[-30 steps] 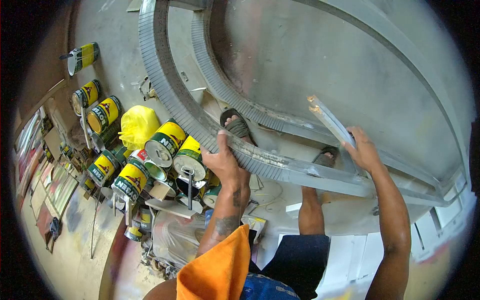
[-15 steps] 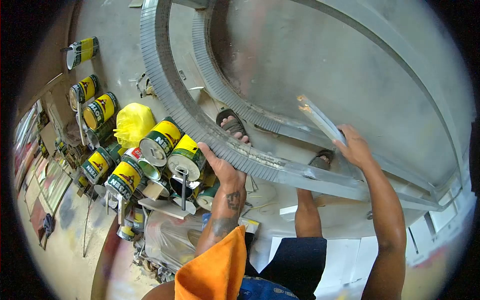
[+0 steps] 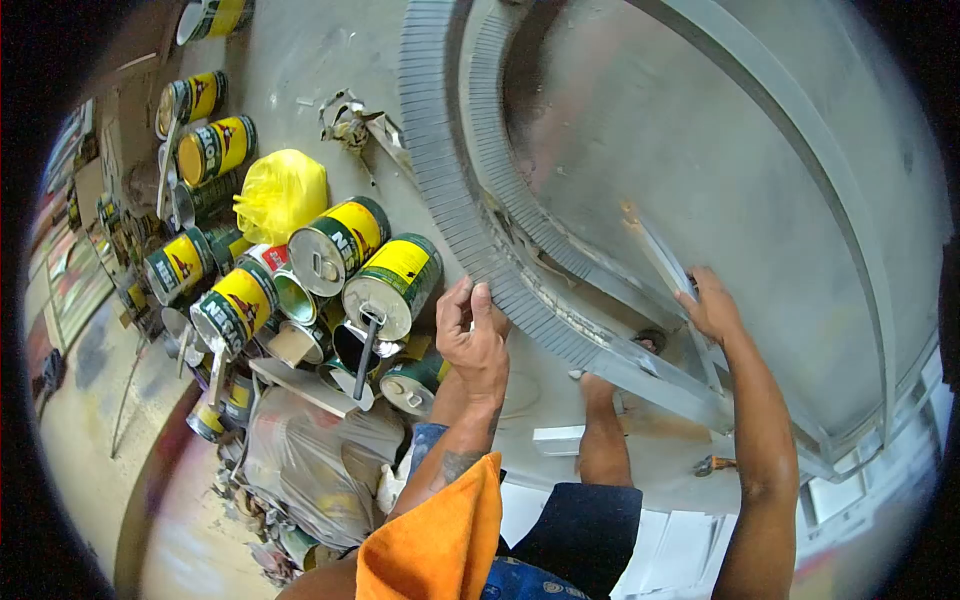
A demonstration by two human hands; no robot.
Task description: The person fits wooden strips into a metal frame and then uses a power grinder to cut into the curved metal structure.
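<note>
A large curved grey frame with a slatted outer edge fills the upper middle and right. My left hand is beside that edge, its fingers curled and the thumb against them; what they hold, if anything, is hidden. On the right, my right hand is wrapped round a grey bar that slants across the frame opening, its far end rough and orange-brown. Next to my left hand lies a green and yellow paint can with a dark stick at its lid.
More paint cans and a yellow plastic bag lie at the left. Below them is a heap covered by plastic sheet. An orange-handled tool and a white block are on the floor near my leg.
The view has shifted, and the frame now appears further right. My left hand has gone from outstretched fingers at the frame's edge to curled fingers. My right hand still holds the bar.
</note>
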